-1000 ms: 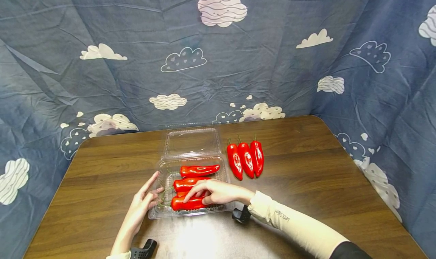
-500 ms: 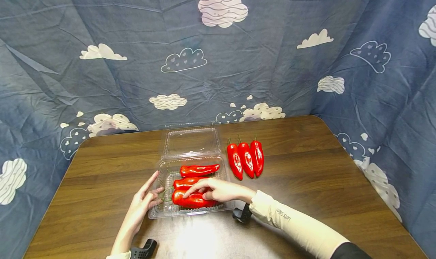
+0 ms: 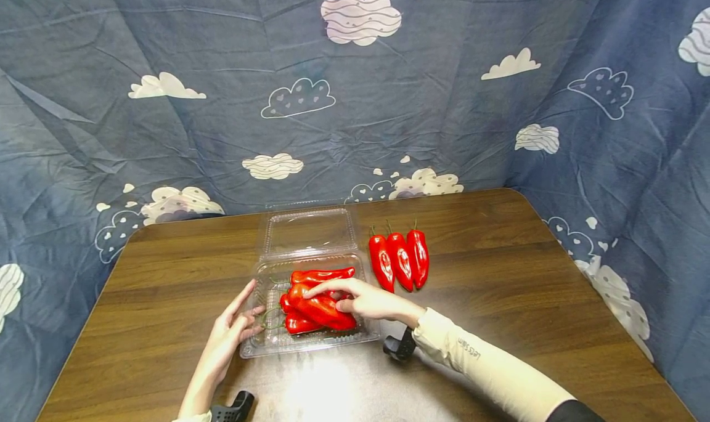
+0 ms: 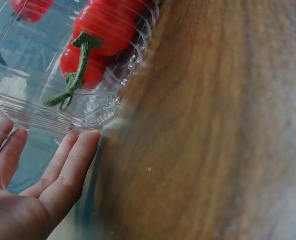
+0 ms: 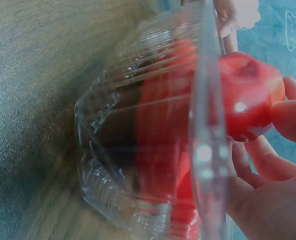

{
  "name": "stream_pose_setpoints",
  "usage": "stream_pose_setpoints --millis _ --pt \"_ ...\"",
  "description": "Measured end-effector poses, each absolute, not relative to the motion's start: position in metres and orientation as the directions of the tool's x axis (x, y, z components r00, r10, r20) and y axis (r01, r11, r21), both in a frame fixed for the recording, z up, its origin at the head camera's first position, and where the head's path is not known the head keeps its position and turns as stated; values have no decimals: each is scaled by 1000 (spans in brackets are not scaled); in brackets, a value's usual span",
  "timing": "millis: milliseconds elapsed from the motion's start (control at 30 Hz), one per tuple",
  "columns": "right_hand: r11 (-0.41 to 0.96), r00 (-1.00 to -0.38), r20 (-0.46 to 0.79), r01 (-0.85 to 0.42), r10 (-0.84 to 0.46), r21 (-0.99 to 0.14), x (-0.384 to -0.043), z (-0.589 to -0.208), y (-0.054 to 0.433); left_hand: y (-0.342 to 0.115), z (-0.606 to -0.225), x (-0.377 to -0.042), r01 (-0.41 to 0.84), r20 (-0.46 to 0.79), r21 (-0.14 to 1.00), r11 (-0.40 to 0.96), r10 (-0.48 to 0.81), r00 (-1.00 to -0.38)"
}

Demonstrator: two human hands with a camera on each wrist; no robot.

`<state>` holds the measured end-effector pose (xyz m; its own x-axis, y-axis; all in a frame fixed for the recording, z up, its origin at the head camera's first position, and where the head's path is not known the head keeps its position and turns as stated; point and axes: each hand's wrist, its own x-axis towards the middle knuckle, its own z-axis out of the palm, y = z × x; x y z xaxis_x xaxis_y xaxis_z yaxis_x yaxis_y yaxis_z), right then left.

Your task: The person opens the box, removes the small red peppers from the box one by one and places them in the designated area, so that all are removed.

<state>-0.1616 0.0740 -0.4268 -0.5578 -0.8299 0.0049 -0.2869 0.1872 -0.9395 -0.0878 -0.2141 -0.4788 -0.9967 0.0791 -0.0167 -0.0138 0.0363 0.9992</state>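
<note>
My right hand (image 3: 368,299) grips a long red pepper (image 3: 327,313) from above, thumb on one side and fingers on the other. This pepper lies slantwise over other red peppers in a clear plastic clamshell box (image 3: 310,349). In the right wrist view the held pepper (image 5: 250,97) rises above the box's rim. Another pepper (image 3: 316,276) lies along the back of the box, and one (image 3: 298,325) shows at the front. My left hand (image 3: 220,336) has its fingers spread at the box's left end; in the left wrist view the fingertips (image 4: 90,136) meet the plastic wall.
The box's clear lid (image 3: 310,232) is folded back flat on the brown wooden table (image 3: 488,249). Right of the box, three red peppers (image 3: 400,259) lie side by side, stems away from me. A blue cloud-patterned cloth (image 3: 233,126) hangs behind the table and along its sides.
My right hand has lifted a pepper from the front of the box and shifted it backward, turning it slantwise over the others. The left hand has stayed at the box's left end.
</note>
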Motion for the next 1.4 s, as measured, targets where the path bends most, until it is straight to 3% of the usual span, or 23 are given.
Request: stream_pose_setpoints --millis 300,933,1400 --pt "114 -580 83 -295 -811 -949 -168 -427 84 -215 -479 -87 -10 -14 999 39 83 -996" --pt "40 -706 122 -208 -698 -977 -179 -423 112 -214 -479 -86 -35 -38 998 50 80 -996" --pt "70 -806 119 -195 -580 -978 -181 -424 142 -214 -480 -86 -30 -34 999 41 89 -996"
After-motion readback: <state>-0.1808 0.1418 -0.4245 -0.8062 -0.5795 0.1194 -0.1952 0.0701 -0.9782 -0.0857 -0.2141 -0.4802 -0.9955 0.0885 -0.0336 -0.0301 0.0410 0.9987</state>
